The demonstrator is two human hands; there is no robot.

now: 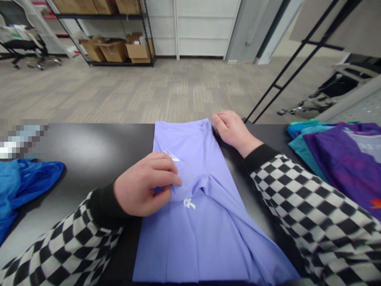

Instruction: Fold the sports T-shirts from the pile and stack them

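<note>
A lavender garment (190, 238) lies lengthwise on the black table, its narrow end near the far edge. It bears a small white logo and a pale triangular mark, and the cloth bunches into creases at its middle right. Over the garment's left side is my left hand (147, 184), fingers curled, thumb and forefinger closed on the cloth. My right hand (232, 129) is just beyond the garment's far right corner, at the table's edge. Its fingers are bent together and their tips are turned away, so anything inside them is hidden.
Blue cloth (29, 178) lies on the black table (101, 147) at the left, near a blurred patch. Purple and teal clothes (336, 155) are piled at the right. Beyond stand a shelf with cardboard boxes (113, 49), a black metal frame (276, 85) and office chairs (24, 39).
</note>
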